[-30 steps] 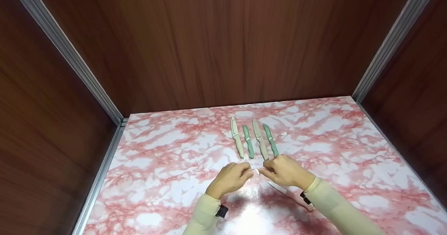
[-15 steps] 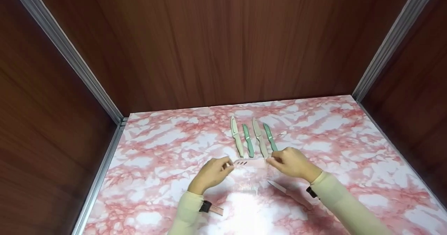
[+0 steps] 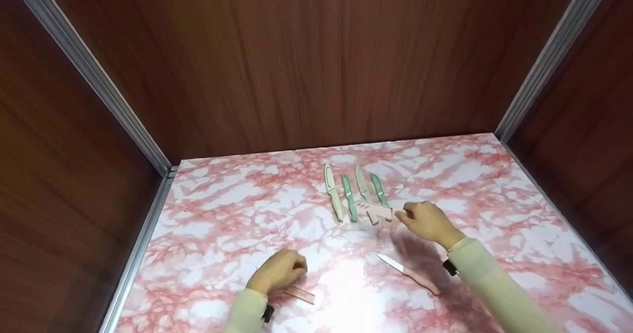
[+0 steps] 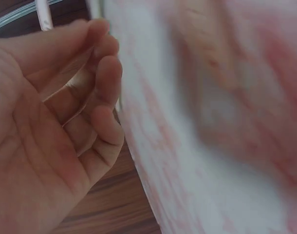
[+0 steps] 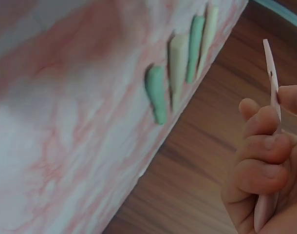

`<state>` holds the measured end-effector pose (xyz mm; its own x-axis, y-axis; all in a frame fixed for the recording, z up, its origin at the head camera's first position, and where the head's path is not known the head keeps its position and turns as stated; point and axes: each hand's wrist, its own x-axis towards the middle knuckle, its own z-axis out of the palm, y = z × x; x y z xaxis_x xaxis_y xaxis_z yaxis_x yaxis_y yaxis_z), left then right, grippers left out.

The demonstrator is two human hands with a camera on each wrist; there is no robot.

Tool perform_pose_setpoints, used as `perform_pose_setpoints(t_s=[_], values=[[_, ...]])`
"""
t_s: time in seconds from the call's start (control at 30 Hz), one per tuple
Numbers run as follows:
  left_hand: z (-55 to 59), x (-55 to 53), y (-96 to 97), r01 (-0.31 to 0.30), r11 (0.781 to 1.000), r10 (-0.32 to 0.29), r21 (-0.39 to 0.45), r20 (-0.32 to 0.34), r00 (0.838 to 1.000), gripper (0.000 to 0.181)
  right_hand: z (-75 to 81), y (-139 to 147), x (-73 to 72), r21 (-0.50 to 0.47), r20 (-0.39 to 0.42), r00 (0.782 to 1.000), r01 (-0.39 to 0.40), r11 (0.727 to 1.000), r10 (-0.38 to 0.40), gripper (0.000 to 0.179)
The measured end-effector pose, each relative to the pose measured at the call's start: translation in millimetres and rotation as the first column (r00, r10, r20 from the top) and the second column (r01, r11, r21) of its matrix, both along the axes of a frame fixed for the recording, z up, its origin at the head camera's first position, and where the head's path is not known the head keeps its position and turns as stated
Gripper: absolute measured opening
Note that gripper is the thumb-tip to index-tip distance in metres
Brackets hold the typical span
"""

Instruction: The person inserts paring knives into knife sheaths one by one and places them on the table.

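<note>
My right hand point(image 3: 429, 222) grips a pink knife point(image 3: 378, 211) by its handle, above the ends of the row of knives. Its broad pink blade end has several slots and points left. Seen in the right wrist view, the fingers curl round the handle and the blade part is edge-on. My left hand point(image 3: 279, 271) is loosely curled and holds nothing, over a flat pink strip point(image 3: 301, 295) with markings, partly hidden by the hand. A second pink knife point(image 3: 419, 279), its white blade bare, lies on the table at front right.
Behind the held knife lie a cream knife point(image 3: 333, 194), a green knife point(image 3: 348, 194), a beige knife point(image 3: 362, 182) and another green knife point(image 3: 377, 184), side by side. Brown wood panels point(image 3: 316, 66) enclose the red-and-white marbled table point(image 3: 222, 234) at the back and sides.
My left hand has let go of the slotted pink knife and moved down left. My right hand has lifted the knife slightly and carried it right and away, towards the row.
</note>
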<state>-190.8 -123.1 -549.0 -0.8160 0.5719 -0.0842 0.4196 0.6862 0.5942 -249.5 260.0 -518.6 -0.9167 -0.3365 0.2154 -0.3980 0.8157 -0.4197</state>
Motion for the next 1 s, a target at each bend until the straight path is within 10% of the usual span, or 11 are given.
perform_pose_setpoints(t_s=[0.3,1.0], values=[[-11.1,11.7,-8.6,0.022,0.999,-0.016,-0.04,0.144,0.989,0.014,-12.3,15,-14.2,-0.055,0.021,0.99,0.143,0.988,-0.142,0.026],[-13.8,18.3,-3.1,0.054,0.994,-0.04,-0.094,0.141,0.989,0.022,-42.6,26,-52.7,-0.07,0.236,0.875,0.449,0.891,-0.422,0.033]])
